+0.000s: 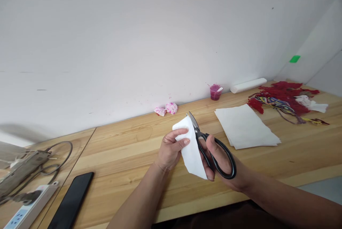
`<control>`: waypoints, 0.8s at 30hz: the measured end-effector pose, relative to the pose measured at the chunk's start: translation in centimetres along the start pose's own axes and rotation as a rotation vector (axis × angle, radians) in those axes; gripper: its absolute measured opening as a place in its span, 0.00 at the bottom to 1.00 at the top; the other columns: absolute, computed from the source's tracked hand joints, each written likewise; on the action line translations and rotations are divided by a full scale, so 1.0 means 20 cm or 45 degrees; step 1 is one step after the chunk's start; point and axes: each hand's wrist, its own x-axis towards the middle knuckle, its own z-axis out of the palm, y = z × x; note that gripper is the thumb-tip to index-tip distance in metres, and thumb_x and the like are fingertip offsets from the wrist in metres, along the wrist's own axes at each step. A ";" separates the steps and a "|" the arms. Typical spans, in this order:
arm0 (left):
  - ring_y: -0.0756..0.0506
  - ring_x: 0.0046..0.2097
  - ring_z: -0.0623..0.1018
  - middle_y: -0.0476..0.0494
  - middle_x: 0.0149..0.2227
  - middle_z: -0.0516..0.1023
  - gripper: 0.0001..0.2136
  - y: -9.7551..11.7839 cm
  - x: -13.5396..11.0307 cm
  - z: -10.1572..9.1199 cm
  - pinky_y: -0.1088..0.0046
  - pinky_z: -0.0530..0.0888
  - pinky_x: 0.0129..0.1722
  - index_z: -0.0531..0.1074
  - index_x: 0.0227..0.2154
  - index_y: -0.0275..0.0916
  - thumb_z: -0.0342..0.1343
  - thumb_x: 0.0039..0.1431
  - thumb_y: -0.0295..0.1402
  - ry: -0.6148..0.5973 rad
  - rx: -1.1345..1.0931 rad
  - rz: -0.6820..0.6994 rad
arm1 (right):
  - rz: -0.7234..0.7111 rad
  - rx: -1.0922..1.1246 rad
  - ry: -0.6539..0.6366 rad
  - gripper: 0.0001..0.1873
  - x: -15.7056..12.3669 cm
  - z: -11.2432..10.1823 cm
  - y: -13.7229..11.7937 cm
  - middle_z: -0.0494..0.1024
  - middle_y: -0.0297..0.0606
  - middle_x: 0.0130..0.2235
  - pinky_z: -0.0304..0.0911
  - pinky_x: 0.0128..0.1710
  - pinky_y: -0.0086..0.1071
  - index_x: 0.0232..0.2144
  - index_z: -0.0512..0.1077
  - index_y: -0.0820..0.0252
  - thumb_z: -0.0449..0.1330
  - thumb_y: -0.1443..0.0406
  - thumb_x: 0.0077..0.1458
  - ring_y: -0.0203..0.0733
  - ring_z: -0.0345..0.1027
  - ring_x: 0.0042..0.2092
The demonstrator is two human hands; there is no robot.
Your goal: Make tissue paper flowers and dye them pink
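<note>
My left hand (171, 149) pinches a folded piece of white paper (191, 149) above the wooden table (128, 150), thumb on top and fingers behind. My right hand (221, 165) grips black-handled scissors (211, 147), fingers through the loops. The scissor blades run along the paper's right edge, tips pointing up and away at the paper's top corner.
A stack of white sheets (245, 127) lies to the right, with a heap of red and multicoloured threads (285, 99) behind it. A pink cup (215, 92), a white roll (248, 85) and crumpled pink papers (167, 109) sit by the wall. A black phone (72, 200), power strip (29, 207) and cables (32, 165) lie left.
</note>
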 end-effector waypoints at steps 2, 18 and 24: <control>0.48 0.32 0.84 0.46 0.33 0.87 0.18 0.00 0.00 0.00 0.73 0.81 0.36 0.85 0.32 0.41 0.80 0.34 0.29 0.007 0.015 0.011 | 0.005 -0.025 0.045 0.37 0.00 0.00 0.00 0.64 0.29 0.15 0.51 0.24 0.31 0.27 0.65 0.56 0.43 0.32 0.62 0.33 0.53 0.18; 0.47 0.39 0.84 0.38 0.41 0.86 0.22 0.02 0.02 -0.03 0.73 0.80 0.41 0.82 0.48 0.37 0.76 0.48 0.32 -0.067 0.166 -0.330 | 0.436 -2.035 0.877 0.17 0.00 -0.80 -0.21 0.79 0.41 0.29 0.51 0.29 0.36 0.35 0.76 0.56 0.59 0.49 0.59 0.49 0.72 0.33; 0.46 0.40 0.84 0.37 0.44 0.85 0.21 0.01 0.03 -0.05 0.73 0.82 0.41 0.79 0.52 0.36 0.70 0.54 0.28 -0.054 0.192 -0.357 | 0.473 -2.186 0.964 0.20 0.00 -0.94 -0.15 0.82 0.48 0.36 0.55 0.32 0.38 0.40 0.79 0.58 0.59 0.49 0.60 0.56 0.74 0.40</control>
